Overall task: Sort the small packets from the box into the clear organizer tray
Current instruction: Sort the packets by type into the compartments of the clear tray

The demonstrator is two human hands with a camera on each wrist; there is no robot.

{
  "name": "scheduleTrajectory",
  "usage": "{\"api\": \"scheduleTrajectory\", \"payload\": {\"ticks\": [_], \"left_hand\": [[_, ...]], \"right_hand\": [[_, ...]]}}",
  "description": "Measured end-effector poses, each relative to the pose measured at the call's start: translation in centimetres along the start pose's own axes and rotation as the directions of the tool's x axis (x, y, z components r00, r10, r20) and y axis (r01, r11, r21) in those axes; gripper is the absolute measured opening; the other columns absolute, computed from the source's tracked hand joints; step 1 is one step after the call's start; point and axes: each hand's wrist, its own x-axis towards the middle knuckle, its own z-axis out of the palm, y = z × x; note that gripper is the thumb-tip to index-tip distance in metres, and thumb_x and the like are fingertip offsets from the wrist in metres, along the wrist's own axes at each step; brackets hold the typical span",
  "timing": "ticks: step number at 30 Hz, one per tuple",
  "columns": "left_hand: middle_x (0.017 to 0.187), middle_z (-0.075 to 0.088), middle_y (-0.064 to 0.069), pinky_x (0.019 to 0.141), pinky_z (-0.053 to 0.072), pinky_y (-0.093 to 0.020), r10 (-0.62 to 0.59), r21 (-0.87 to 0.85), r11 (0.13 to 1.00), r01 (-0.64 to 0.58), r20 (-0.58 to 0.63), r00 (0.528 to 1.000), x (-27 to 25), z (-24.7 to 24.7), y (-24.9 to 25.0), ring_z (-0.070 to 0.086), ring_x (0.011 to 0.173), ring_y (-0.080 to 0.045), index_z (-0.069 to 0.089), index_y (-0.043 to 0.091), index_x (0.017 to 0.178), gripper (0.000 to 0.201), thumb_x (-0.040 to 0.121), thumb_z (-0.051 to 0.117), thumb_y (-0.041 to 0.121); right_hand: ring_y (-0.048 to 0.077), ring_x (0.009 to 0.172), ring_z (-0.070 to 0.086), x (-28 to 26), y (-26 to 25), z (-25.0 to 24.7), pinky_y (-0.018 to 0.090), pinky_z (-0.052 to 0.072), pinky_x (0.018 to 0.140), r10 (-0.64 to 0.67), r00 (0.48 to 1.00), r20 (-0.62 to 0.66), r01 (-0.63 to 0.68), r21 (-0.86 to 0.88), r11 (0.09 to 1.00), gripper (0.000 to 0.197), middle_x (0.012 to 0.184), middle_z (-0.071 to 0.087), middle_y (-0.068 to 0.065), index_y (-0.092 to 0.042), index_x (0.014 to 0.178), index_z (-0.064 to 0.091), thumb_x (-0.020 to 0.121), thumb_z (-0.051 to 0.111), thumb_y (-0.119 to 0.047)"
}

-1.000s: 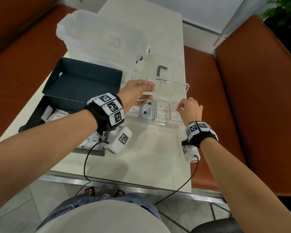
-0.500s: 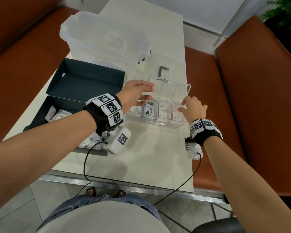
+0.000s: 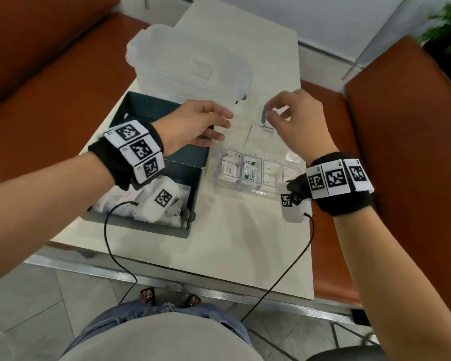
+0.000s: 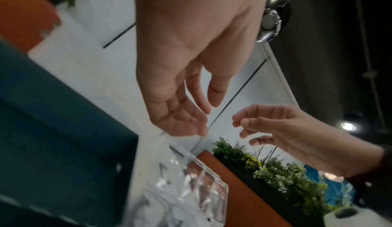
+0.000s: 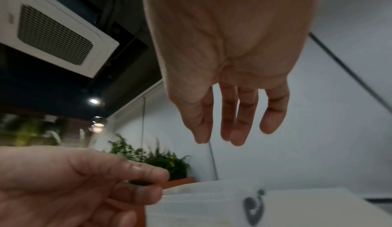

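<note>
The clear organizer tray [image 3: 245, 187] lies on the table and holds white packets, one printed Stevia [image 3: 250, 173]. Its clear lid [image 3: 261, 142] stands tilted up behind it, with a dark handle [image 3: 264, 122]. My left hand [image 3: 223, 128] reaches across from the left, thumb and fingers close together at the lid's upper edge [image 4: 199, 136]. My right hand [image 3: 271, 115] hovers by the handle with loosely curled fingers, nothing visibly held. The dark box [image 3: 193, 178] at left holds more white packets [image 3: 120, 204].
A large translucent lidded container [image 3: 188, 66] stands behind the box. Orange bench seats [image 3: 401, 152] flank the table on both sides. Cables run from the wrist cameras over the table's front edge [image 3: 219, 280].
Both hands left the tray's front compartments and moved back and up to the lid's far edge. The right hand travelled furthest, from the tray's right front corner. The lid now stands tilted.
</note>
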Motion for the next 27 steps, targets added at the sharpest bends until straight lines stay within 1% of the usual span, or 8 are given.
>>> {"api": "scheduleTrajectory", "payload": {"ticks": [3, 5, 9, 13, 16, 18, 23, 27], "left_hand": [[0.104, 0.072, 0.007, 0.073, 0.053, -0.023, 0.004, 0.21, 0.978, -0.01, 0.032, 0.999, -2.0, -4.1, -0.3, 0.069, 0.085, -0.009, 0.067, 0.024, 0.112, 0.017, 0.097, 0.057, 0.024], [0.104, 0.072, 0.009, 0.072, 0.053, -0.022, -0.023, 0.336, 0.942, 0.012, 0.03, 0.999, -3.3, -6.8, -1.0, 0.07, 0.088, -0.008, 0.066, 0.027, 0.111, 0.017, 0.097, 0.058, 0.028], [0.107, 0.067, 0.003, 0.083, 0.053, -0.033, -0.026, 0.514, 0.856, 0.062, -0.077, 0.997, -5.4, -11.6, -3.6, 0.065, 0.099, -0.016, 0.065, 0.023, 0.113, 0.018, 0.095, 0.06, 0.025], [0.118, 0.061, -0.001, 0.085, 0.043, -0.032, -0.036, 0.656, 0.744, 0.129, -0.154, 0.987, -7.3, -14.6, -6.8, 0.057, 0.099, -0.017, 0.065, 0.025, 0.112, 0.023, 0.09, 0.068, 0.021], [0.127, 0.051, -0.01, 0.081, 0.036, -0.03, -0.036, 0.795, 0.591, 0.136, -0.143, 0.989, -8.2, -15.3, -9.0, 0.049, 0.104, -0.023, 0.064, 0.022, 0.121, 0.032, 0.089, 0.068, 0.019], [0.128, 0.048, -0.014, 0.079, 0.037, -0.031, -0.063, 0.809, 0.565, 0.162, -0.153, 0.986, -8.5, -15.4, -10.0, 0.049, 0.103, -0.026, 0.062, 0.022, 0.124, 0.035, 0.09, 0.066, 0.015], [0.131, 0.055, -0.013, 0.072, 0.05, -0.029, -0.111, 0.738, 0.633, 0.236, -0.215, 0.97, -8.4, -15.4, -11.2, 0.058, 0.101, -0.029, 0.054, 0.02, 0.134, 0.049, 0.091, 0.058, -0.001], [0.138, 0.051, -0.014, 0.074, 0.05, -0.03, -0.102, 0.724, 0.638, 0.26, -0.255, 0.961, -7.7, -15.2, -10.9, 0.058, 0.111, -0.034, 0.049, 0.019, 0.141, 0.055, 0.091, 0.054, -0.003]], "right_hand": [[0.01, 0.081, 0.06, 0.3, -4.6, 2.4, 0.015, 0.042, 0.08, -0.12, 0.983, 0.138, 0.105, 0.11, 0.988, 0.016, 0.097, 0.065, -0.003, -0.014, 0.101, 0.071, 0.089, 0.061, -0.014], [0.009, 0.08, 0.06, 0.1, -7.4, 4.9, 0.009, 0.041, 0.075, -0.203, 0.941, 0.272, 0.163, 0.165, 0.973, 0.015, 0.093, 0.069, -0.002, -0.012, 0.099, 0.071, 0.088, 0.061, -0.01], [0.014, 0.089, 0.064, -0.7, -11.6, 10.5, 0.013, 0.042, 0.081, -0.308, 0.77, 0.558, 0.256, 0.172, 0.951, 0.017, 0.097, 0.071, 0.004, -0.008, 0.103, 0.071, 0.088, 0.062, -0.009], [0.022, 0.103, 0.061, -1.2, -13.4, 15.1, 0.023, 0.041, 0.086, -0.243, 0.6, 0.762, 0.353, 0.02, 0.936, 0.029, 0.112, 0.068, 0.005, -0.012, 0.117, 0.065, 0.088, 0.064, -0.019], [0.024, 0.11, 0.057, -1.7, -13.7, 17.7, 0.028, 0.04, 0.087, -0.137, 0.516, 0.845, 0.378, -0.081, 0.922, 0.05, 0.123, 0.061, 0.005, -0.015, 0.131, 0.054, 0.087, 0.066, -0.038], [0.025, 0.113, 0.054, -2.2, -13.6, 18.8, 0.03, 0.04, 0.089, -0.093, 0.474, 0.876, 0.375, -0.105, 0.921, 0.058, 0.126, 0.059, 0.006, -0.015, 0.134, 0.052, 0.085, 0.068, -0.043], [0.026, 0.107, 0.057, -2.9, -13.9, 20.1, 0.035, 0.048, 0.09, -0.069, 0.482, 0.873, 0.377, -0.136, 0.916, 0.048, 0.118, 0.062, 0.009, -0.011, 0.119, 0.064, 0.08, 0.074, -0.038], [0.02, 0.091, 0.056, -2.8, -14.0, 19.8, 0.029, 0.046, 0.077, -0.086, 0.531, 0.843, 0.344, -0.122, 0.931, 0.044, 0.101, 0.063, 0.004, -0.012, 0.111, 0.068, 0.075, 0.078, -0.036]]}}
